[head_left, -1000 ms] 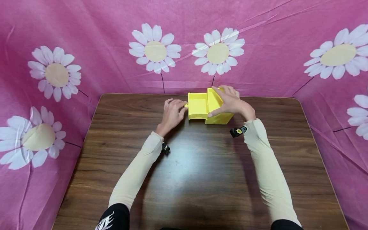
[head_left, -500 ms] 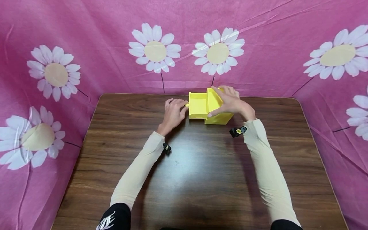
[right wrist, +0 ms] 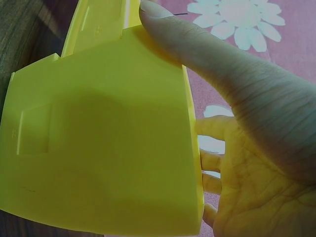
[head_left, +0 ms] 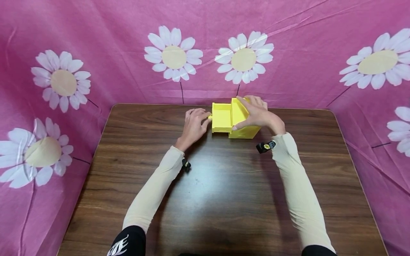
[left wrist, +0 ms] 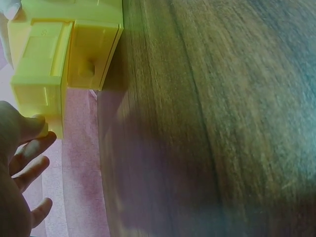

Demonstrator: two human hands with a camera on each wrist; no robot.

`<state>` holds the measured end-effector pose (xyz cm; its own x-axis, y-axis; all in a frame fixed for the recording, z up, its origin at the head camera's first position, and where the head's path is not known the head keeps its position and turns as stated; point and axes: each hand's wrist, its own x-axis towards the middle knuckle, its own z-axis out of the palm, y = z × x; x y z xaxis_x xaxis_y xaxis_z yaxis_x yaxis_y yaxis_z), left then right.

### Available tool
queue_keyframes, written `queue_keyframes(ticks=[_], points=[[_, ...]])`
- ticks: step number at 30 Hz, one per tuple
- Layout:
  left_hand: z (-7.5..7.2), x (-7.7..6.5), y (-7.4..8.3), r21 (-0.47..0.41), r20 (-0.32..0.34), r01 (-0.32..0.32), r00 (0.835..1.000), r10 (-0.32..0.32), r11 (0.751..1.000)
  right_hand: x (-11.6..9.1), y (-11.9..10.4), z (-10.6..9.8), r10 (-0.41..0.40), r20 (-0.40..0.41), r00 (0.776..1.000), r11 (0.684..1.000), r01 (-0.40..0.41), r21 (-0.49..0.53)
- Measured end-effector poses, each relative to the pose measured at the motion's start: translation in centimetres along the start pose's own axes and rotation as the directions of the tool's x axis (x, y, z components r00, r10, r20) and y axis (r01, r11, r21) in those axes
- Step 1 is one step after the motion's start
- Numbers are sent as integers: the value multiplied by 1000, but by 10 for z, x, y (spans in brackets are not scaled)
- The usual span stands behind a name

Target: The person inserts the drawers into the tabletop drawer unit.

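A small yellow drawer cabinet (head_left: 244,132) stands near the table's back edge. Its upper drawer (head_left: 221,118) juts out to the left, and nothing shows inside it. Between thumb and index finger, my left hand (head_left: 193,125) pinches the round knob (head_left: 209,117) of that drawer; its other fingers are spread apart in the left wrist view. Below, a lower drawer (left wrist: 93,54) with its own knob sits pushed in. My right hand (head_left: 258,114) grips the cabinet across its top, thumb at the near left edge. Its other fingers reach over to the far side, seen in the right wrist view.
The brown wood-grain table (head_left: 205,199) extends toward the person and to both sides. A pink cloth (head_left: 205,21) with white daisies hangs behind the table and along both sides, close to the cabinet at the back.
The upper drawer has slid slightly rightward into the cabinet, with my left hand moving along on its knob. My right hand and the cabinet stay in place.
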<state>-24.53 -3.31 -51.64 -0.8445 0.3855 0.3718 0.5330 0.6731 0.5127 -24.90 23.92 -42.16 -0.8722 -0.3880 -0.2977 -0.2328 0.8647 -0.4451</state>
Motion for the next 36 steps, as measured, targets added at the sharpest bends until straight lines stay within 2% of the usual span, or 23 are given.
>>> queue_keyframes(ticks=[6, 13, 36], points=[[0, 1, 1, 23, 4, -3, 1000, 3, 1000, -1, 0, -1, 1, -2, 1000, 1000, -1, 7], [6, 3, 9, 57, 6, -57, 998, 57, 997, 0, 1, 1, -9, -13, 1000, 1000, 9, 13], [10, 6, 11, 47, 2, -54, 999, 54, 997, 0, 1, 1, -2, -17, 1000, 1000, 2, 0]])
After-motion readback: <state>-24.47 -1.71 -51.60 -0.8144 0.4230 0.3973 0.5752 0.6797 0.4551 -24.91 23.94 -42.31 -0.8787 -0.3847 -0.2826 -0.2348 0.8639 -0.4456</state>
